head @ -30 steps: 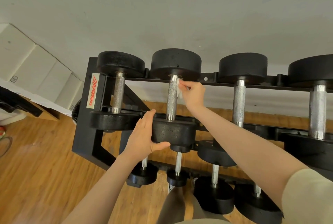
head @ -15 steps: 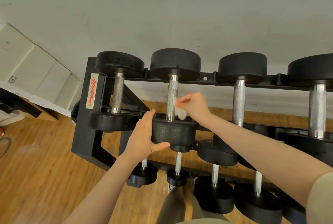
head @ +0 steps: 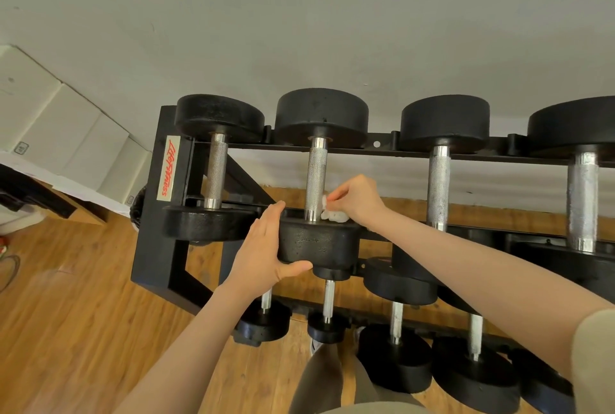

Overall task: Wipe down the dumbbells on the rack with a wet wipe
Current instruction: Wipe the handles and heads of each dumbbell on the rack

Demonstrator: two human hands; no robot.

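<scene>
The right hand (head: 357, 200) pinched a white wipe (head: 332, 214) against the handle's base on the second dumbbell (head: 317, 240), top row of the rack (head: 156, 247). The left hand (head: 263, 254) cupped its near head, fingers straight, thumb apparently underneath.

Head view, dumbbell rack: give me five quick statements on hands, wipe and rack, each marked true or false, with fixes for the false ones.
1. The right hand pinches the white wipe beside the handle of the second dumbbell from the left. True.
2. The left hand holds a second wipe. False: it holds no wipe; it rests against the near head of that dumbbell with its thumb under it.
3. The wipe is at the far end of the handle. False: it sits at the near end, by the near head.
4. The rack carries a label with red lettering. True.
5. The floor is grey carpet. False: it is wood.
</scene>
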